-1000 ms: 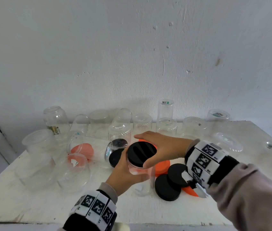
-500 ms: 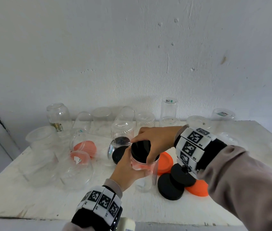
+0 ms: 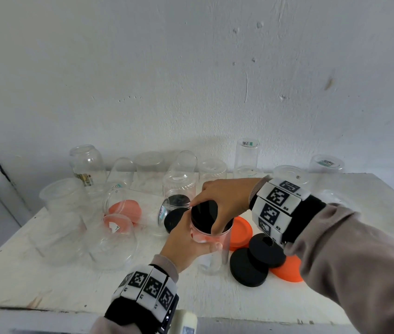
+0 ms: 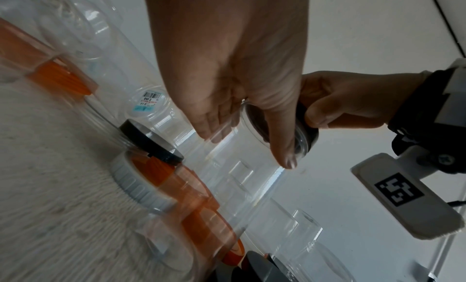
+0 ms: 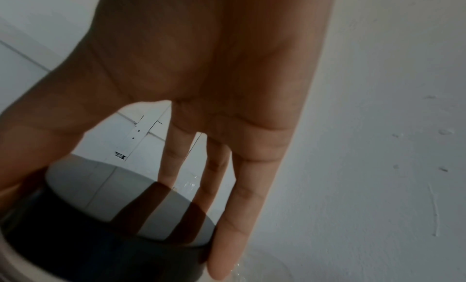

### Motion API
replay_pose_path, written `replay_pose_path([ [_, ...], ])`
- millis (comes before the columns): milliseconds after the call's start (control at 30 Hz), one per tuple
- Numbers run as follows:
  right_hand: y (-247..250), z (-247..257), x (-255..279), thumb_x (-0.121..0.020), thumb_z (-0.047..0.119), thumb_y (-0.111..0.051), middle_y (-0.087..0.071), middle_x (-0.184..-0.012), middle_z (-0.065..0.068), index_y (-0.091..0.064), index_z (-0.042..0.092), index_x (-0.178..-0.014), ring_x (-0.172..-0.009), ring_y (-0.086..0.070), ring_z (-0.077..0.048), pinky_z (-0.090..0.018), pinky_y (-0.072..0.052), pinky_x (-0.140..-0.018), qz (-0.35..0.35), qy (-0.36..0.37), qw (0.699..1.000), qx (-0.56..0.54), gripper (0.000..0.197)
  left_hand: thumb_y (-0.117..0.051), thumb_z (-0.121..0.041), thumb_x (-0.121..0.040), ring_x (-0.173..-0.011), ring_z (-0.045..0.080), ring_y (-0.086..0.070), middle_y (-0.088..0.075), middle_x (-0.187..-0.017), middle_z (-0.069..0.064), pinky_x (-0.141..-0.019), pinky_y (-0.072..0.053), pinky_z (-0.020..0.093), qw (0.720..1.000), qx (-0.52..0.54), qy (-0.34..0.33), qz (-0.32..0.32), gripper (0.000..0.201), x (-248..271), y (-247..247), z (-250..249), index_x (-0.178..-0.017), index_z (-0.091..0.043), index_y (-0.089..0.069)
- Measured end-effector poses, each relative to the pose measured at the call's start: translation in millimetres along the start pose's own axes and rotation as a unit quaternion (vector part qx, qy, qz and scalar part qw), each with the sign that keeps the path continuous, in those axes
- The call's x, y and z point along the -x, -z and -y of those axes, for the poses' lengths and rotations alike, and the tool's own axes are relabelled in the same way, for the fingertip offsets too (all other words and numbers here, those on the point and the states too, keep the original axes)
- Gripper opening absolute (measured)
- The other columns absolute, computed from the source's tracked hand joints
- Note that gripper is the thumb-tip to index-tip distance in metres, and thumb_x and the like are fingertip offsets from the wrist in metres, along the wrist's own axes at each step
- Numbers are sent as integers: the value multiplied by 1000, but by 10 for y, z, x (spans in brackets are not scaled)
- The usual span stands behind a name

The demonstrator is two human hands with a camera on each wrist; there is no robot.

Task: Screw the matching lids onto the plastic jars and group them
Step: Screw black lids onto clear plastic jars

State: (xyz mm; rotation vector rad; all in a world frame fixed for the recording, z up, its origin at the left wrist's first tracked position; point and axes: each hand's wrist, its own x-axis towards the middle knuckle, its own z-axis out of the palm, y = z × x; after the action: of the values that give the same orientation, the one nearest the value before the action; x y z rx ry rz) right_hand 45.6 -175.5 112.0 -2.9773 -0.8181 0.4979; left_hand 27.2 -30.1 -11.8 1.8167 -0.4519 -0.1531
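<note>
A tall clear plastic jar (image 3: 216,255) stands upright near the table's middle, with a black lid (image 3: 204,216) on its mouth. My left hand (image 3: 188,244) wraps around the jar's upper body; the left wrist view shows its thumb (image 4: 282,146) and fingers curled round the clear jar (image 4: 242,166). My right hand (image 3: 220,201) comes from above and grips the black lid (image 5: 105,236) by its rim with thumb and fingers (image 5: 234,226). Two loose black lids (image 3: 249,267) and two orange lids (image 3: 239,231) lie just right of the jar.
Several open clear jars (image 3: 87,165) stand along the back wall and at the left, some lying on their sides with orange lids (image 3: 126,210) inside or behind them. Another black lid (image 3: 174,219) lies behind the held jar. The white table's front edge (image 3: 46,309) is close.
The right hand has swung round over the lid, from flat beside it to gripping it from above with the wrist turned. The left hand keeps holding the jar in place.
</note>
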Motion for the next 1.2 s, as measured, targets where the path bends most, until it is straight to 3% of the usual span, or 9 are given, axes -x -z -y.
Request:
replay_pose_path([
  [233, -61, -34, -12, -69, 54, -76, -33, -104, 16, -45, 36, -139, -99, -33, -4, -22, -32, -77, -33, -6, 999, 0, 79, -86, -13, -63, -119, 12, -53, -58, -125, -4, -105, -42, 40, 1000, 4, 4, -1, 84, -6, 3, 26, -133, -18, -41],
  [400, -69, -34, -16, -69, 50, -76, -35, -105, 14, -47, 36, -136, -98, -38, -7, -20, -35, -68, -30, -4, 999, -11, 74, -86, -11, -62, -119, 11, -53, -58, -125, -5, -105, -42, 40, 1000, 8, 4, 6, 83, -22, 22, 33, -132, -18, -42],
  [667, -33, -39, -19, -74, 43, -75, -39, -112, 12, -42, 33, -140, -104, -37, -8, -28, -41, -88, -7, 5, 1000, -11, 74, -87, -11, -60, -120, 11, -53, -58, -126, -6, -106, -41, 39, 999, 20, 11, 24, 87, -48, 55, 18, -133, -19, -41],
  [1033, -46, -86, -34, -74, 39, -74, -41, -117, 10, -43, 36, -139, -108, -41, -10, -33, -46, -93, -7, 10, 999, -38, 72, -86, -10, -62, -118, 13, -55, -60, -124, -3, -106, -42, 41, 998, 22, 7, 53, 84, -103, 105, 4, -133, -19, -42],
  [1200, -66, -89, -51, -72, 51, -74, -41, -108, 12, -47, 38, -134, -103, -41, -10, -28, -44, -85, -27, 18, 999, -21, 69, -87, -13, -59, -115, 15, -57, -61, -121, 0, -104, -43, 43, 999, 22, 1, 45, 84, -61, 98, 9, -131, -16, -43],
])
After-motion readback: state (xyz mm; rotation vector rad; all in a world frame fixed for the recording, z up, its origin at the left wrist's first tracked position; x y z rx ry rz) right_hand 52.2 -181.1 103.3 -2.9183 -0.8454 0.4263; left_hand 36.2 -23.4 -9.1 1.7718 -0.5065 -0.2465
